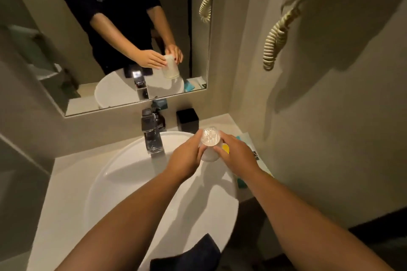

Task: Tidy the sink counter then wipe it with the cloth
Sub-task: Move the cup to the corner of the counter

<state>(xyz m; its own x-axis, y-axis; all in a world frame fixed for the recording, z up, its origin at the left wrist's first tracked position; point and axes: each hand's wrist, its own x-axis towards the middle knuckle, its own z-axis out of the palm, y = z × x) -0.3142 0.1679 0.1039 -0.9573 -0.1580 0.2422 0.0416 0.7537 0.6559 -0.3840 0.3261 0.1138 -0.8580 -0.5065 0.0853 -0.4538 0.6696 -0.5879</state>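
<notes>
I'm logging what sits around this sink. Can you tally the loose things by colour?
White or clear: 1, the wrapped cup held in both hands
Black: 1, the box behind the basin
Dark blue: 1, the cloth on the basin's near rim
Total: 3

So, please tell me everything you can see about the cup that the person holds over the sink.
The cup is small and pale, whitish, and looks translucent. Clear plastic wrap seems to cover its top, crinkled and shiny. It is held about upright above the right rear part of the white basin, near the chrome tap, and touches no surface. Both hands grip it: the left hand on its left side, the right hand on its right. The mirror shows its reflection.
</notes>
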